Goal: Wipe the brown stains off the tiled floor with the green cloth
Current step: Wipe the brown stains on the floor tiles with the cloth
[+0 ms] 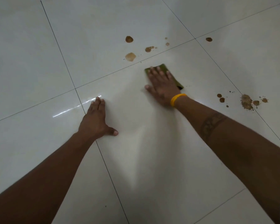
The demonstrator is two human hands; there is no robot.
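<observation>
My right hand (161, 85) lies flat, palm down, on the green cloth (174, 78), pressing it to the white tiled floor (152, 159); a yellow band circles that wrist. Only the cloth's far and right edges show past my fingers. My left hand (95, 118) rests flat on the floor to the left, fingers together, holding nothing. Several brown stains (130, 56) sit just beyond the cloth, across a grout line. Another cluster of brown stains (246, 101) with small splatters lies to the right of my right wrist. One lone spot (209, 39) is farther off.
Large glossy white tiles with dark grout lines fill the whole view. A bright light streak (76, 107) reflects off the tile by my left fingertips.
</observation>
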